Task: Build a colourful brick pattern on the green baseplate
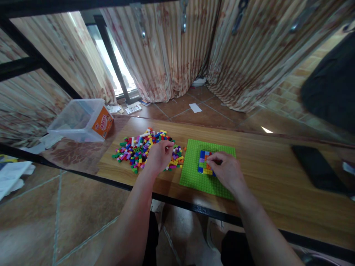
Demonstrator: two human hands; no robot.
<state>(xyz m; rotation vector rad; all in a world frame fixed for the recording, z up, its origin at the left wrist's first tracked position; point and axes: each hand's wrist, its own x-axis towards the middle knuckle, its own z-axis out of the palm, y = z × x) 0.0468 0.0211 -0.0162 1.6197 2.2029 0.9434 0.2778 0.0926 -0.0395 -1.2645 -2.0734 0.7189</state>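
A green studded baseplate (190,173) lies on the wooden table, with a patch of blue, yellow, orange and purple toy bricks (204,171) built on it. My right hand (226,170) reaches over the patch's right side, thumb and fingers pinched at the bricks; whatever is between the fingertips cannot be made out. To the left of the plate spreads a loose heap of small multicoloured toy bricks (133,149). Above that heap's right part hovers my left hand (160,157), its thumb and forefinger pinched together. Anything it holds is too small to see.
A clear plastic tub (74,120) with an orange label stands beyond the table's left end. Farther right on the wooden table (260,159) lies a dark phone-like slab (317,168). Patterned curtains (166,55) hang behind, and a dark frame bar edges the table's front.
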